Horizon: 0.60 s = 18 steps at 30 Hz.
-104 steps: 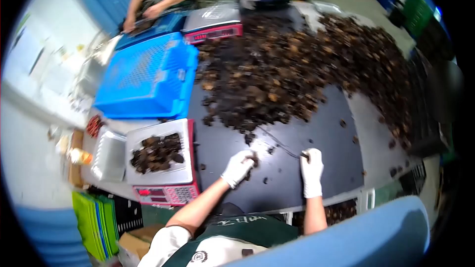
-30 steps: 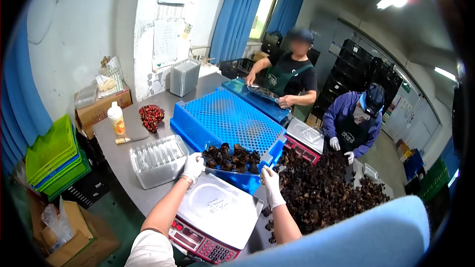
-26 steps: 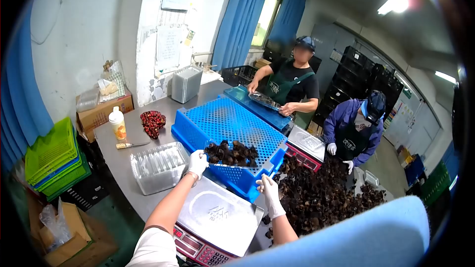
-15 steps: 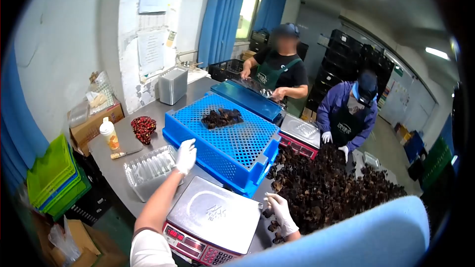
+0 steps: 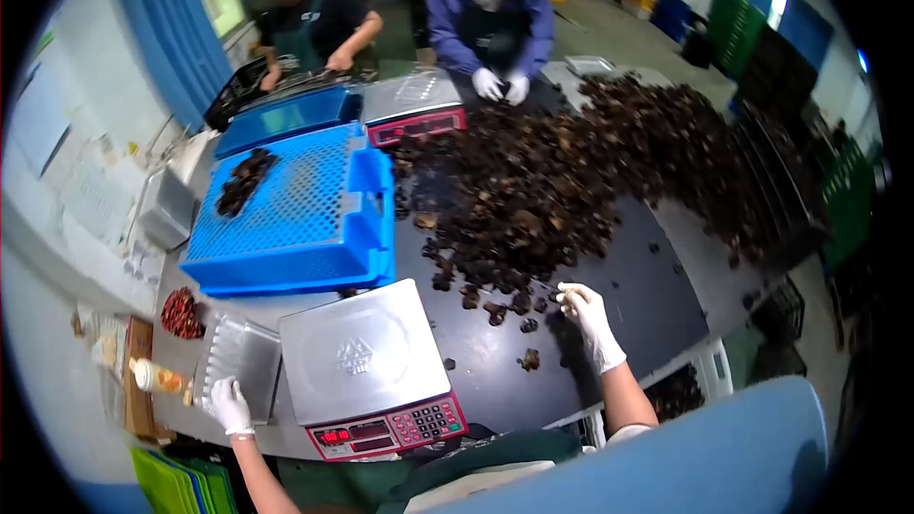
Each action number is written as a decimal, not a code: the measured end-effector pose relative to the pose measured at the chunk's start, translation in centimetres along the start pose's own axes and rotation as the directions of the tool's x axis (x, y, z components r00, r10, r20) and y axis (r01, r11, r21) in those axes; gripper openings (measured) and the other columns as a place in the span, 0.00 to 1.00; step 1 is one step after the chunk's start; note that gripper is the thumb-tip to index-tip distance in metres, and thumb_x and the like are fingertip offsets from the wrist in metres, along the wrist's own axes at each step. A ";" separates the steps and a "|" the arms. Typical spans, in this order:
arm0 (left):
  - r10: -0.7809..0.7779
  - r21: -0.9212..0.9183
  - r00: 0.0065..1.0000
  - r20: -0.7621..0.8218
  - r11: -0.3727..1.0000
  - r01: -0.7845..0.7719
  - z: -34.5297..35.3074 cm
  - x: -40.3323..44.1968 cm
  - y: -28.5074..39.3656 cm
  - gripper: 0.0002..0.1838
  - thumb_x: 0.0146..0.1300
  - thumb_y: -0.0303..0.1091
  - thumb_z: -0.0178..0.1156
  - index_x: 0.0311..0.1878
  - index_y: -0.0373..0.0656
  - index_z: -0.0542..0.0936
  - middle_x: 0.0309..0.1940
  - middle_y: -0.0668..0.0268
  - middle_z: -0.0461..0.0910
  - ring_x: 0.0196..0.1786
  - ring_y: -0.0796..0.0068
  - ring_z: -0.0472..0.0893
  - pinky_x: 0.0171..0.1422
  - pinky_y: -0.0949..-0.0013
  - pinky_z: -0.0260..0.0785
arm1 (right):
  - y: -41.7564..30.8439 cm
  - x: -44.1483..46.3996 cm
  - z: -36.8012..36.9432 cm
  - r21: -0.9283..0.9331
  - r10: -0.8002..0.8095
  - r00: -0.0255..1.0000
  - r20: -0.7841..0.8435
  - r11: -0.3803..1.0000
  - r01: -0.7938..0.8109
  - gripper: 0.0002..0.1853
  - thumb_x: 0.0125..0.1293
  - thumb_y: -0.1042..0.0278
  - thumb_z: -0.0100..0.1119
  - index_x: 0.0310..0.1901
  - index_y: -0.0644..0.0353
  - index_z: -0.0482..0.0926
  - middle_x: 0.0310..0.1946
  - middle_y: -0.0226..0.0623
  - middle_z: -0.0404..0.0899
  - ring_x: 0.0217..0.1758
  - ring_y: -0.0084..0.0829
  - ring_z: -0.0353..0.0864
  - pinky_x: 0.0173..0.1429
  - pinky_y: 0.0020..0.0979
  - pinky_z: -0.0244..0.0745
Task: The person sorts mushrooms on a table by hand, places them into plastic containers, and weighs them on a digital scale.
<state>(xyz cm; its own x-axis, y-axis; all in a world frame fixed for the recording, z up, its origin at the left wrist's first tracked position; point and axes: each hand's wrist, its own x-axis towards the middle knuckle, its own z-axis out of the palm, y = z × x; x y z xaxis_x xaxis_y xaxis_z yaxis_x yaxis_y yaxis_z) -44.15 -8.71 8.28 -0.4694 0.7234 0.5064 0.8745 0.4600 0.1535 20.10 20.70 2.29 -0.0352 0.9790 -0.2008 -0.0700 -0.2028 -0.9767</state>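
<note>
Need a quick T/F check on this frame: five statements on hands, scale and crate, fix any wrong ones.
1. The left hand is at the stack of clear trays. True; firm contact is hard to tell.
2. The near scale carries dark pieces. False: its platform is bare.
3. A batch of dark pieces lies on the blue crate. True.
4. The right hand is over the blue crate. False: it is by the near edge of the heap.
5. The co-worker in purple wears white gloves. True.

Worker's attire: left hand and right hand in thin white wrist-length gloves; dark green apron over white garment.
</note>
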 end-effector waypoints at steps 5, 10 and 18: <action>0.002 -0.131 0.999 -0.047 0.991 -0.008 2.5 1.2 -4.2 0.02 0.57 0.22 0.61 0.32 0.34 0.81 0.30 0.54 0.80 0.36 0.53 0.79 0.47 0.59 0.71 | 0.3 -3.4 -4.6 -0.072 -0.003 0.989 -0.149 0.997 -0.008 0.12 0.69 0.68 0.53 0.49 0.59 0.82 0.35 0.27 0.83 0.31 0.15 0.73 0.38 0.20 0.70; -0.179 -0.125 0.977 0.114 0.973 0.193 2.6 2.2 -5.0 0.04 0.62 0.24 0.57 0.34 0.33 0.79 0.28 0.52 0.79 0.33 0.52 0.77 0.46 0.60 0.71 | 3.4 -5.8 -3.8 -0.267 -0.082 0.995 -0.054 0.962 0.065 0.11 0.67 0.69 0.55 0.48 0.60 0.83 0.36 0.30 0.83 0.33 0.20 0.77 0.40 0.24 0.73; -0.069 -0.009 0.948 -0.310 0.998 0.069 0.0 1.2 7.4 0.06 0.66 0.22 0.50 0.44 0.34 0.74 0.39 0.51 0.74 0.44 0.49 0.74 0.51 0.56 0.66 | 4.8 -10.9 3.8 -0.754 -0.501 0.742 0.446 0.237 0.613 0.22 0.55 0.53 0.66 0.52 0.47 0.79 0.54 0.35 0.76 0.60 0.41 0.71 0.64 0.49 0.62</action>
<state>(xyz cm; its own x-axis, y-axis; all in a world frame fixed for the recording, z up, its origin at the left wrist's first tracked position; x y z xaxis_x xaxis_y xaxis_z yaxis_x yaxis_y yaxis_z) -38.23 -4.40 10.06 -0.4675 0.4945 0.7327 0.8410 0.5042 0.1963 16.33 9.01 0.06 -0.4356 0.8189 0.3737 0.7137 0.5672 -0.4111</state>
